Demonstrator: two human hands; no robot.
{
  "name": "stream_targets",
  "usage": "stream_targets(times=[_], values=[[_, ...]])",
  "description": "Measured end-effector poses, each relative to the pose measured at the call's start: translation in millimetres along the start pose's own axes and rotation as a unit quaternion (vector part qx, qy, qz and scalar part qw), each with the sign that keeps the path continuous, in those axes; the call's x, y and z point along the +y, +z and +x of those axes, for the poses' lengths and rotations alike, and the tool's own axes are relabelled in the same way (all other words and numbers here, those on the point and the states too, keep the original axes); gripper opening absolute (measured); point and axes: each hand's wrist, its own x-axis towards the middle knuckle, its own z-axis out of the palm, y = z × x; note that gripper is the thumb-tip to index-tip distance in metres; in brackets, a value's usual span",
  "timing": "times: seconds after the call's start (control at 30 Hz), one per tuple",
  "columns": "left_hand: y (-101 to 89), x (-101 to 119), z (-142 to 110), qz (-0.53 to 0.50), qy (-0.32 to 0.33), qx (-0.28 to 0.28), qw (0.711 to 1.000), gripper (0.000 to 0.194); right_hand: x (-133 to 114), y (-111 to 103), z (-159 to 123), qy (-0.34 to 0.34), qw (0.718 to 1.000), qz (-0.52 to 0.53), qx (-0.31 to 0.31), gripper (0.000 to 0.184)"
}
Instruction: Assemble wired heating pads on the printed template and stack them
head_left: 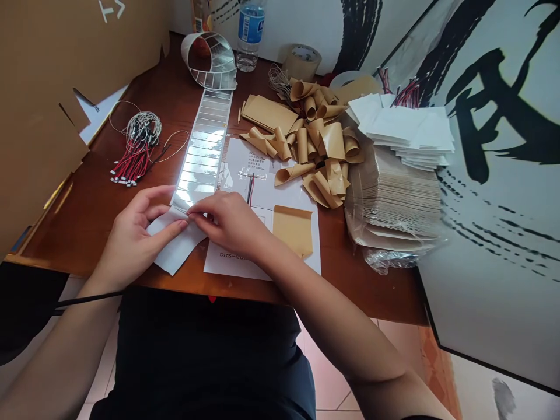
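Note:
A long strip of shiny rectangular labels [202, 151] runs down the table towards me, its far end curled into a loose roll. My left hand [140, 227] grips the near part of the strip, thumb on top and fingers behind. Beyond my hands, the white backing [177, 248] bends down over the front of the table. My right hand [230, 219] pinches at the strip's fold beside my left thumb; whether a label has lifted there is hidden. Under my right forearm lie a printed white sheet [231, 175], with a short wire on it, and a flat brown paper piece [293, 230].
Left of the strip lies a bundle of red and black wires [135, 146]. Curled brown papers [315, 134] are heaped right of centre, beside stacked white and brown pieces [398, 186]. A water bottle [250, 35] and tape roll [303, 61] stand behind. A cardboard box [79, 46] borders the left.

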Motion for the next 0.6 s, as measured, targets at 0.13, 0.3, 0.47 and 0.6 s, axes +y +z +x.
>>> stream_targets(times=[0.13,0.3,0.47,0.6], values=[[-1.9,-2.2,-0.1,0.043,0.027,-0.005,0.999,0.065,0.8,-0.7,-0.6,0.012,0.998,0.056,0.016,0.02],[-2.5,-7.8,0.1,0.063,0.102,-0.015,0.993,0.053,1.8,1.6,-0.5,0.006,0.994,0.086,0.064,0.016],[-3.7,-5.1,-1.5,0.087,0.084,0.0,0.993,0.037,3.2,4.7,1.6,0.017,0.991,0.077,0.11,0.013],[-5.4,1.0,-4.8,0.124,0.042,0.006,0.991,0.032,3.3,7.1,3.4,0.025,0.985,0.091,0.146,0.011]])
